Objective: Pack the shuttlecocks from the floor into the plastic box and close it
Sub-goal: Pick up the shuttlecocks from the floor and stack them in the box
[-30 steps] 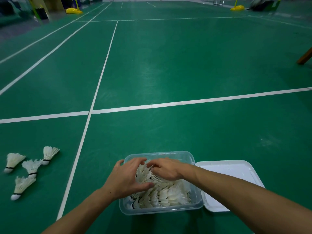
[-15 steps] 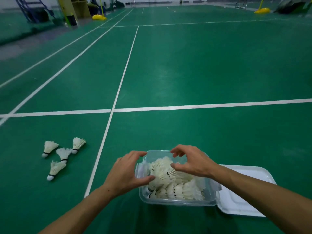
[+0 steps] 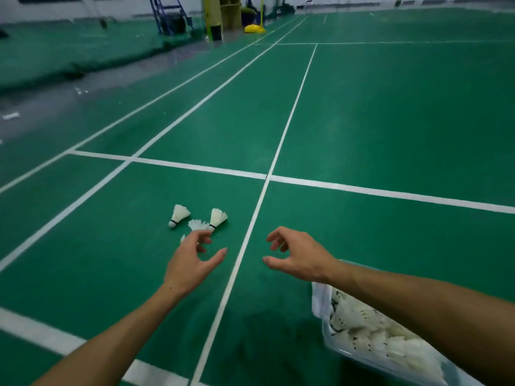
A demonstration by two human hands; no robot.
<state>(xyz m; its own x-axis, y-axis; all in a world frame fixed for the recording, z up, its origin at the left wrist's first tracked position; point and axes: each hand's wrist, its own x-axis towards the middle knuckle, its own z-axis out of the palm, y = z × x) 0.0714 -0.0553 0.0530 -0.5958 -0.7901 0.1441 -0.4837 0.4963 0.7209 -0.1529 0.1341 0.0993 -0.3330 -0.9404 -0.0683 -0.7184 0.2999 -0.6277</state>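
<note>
hands [image 3: 245, 257] moved off box [image 3: 331, 338], toward floor shuttlecocks [image 3: 200, 218]

Green court floor [image 3: 390, 121] stretching far ahead, crossed by white lines [image 3: 362, 188] meeting in a T just left of centre. Off the court's left edge, a grey strip of bare floor [image 3: 55, 107] with a small white scrap [image 3: 11, 116] lying on it. Way back by the far wall: a blue ladder frame [image 3: 164, 9], a yellowish cabinet [image 3: 227, 11], and a yellow post base [image 3: 255, 29] sitting beside the sideline. Far background blurred, details hard to make out.
</note>
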